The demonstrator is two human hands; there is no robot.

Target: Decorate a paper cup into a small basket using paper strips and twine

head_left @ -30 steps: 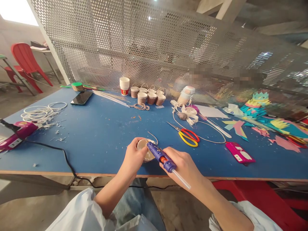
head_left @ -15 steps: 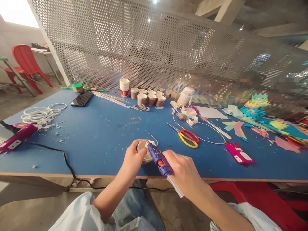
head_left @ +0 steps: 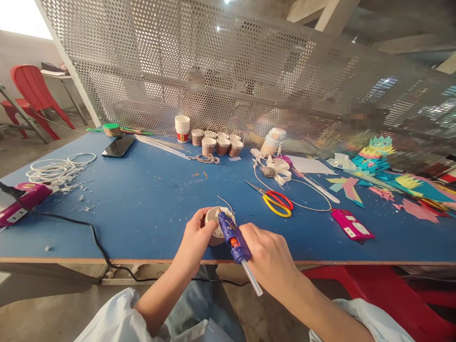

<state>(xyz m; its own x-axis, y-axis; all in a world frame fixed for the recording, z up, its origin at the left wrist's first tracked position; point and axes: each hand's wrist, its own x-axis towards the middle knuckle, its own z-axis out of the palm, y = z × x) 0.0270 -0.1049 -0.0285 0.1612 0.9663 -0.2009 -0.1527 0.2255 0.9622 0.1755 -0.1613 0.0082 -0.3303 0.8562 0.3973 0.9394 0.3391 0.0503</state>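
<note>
Swinging a little left since a second ago, the blue glue gun [head_left: 232, 234] now stands steeper, its clear glue stick [head_left: 251, 280] pointing back past the near edge of the blue table [head_left: 142, 190], while the nozzle stays at the rim of the small paper cup [head_left: 214, 221]. The person's right hand [head_left: 270, 256] is closed around the gun's grip, fingers wrapped tight. The left hand [head_left: 194, 237] curls around the cup's near-left side with the thumb up by the rim, holding it on the table close to the near edge, roughly centre.

Just right of the cup and farther back lie red-and-yellow scissors [head_left: 277, 203], with a pink gadget [head_left: 352, 224] farther right. A second, pink glue gun [head_left: 22, 205] rests at the far left, its black cord [head_left: 95, 236] trailing over the near edge. White rings [head_left: 57, 165] and a phone [head_left: 118, 146] sit toward the far left. A stack of cups [head_left: 182, 127] and a cluster of wrapped cups [head_left: 219, 142] line the far side below a perforated metal screen [head_left: 213, 61]. Coloured paper cutouts [head_left: 377, 157] spread across the far right.
</note>
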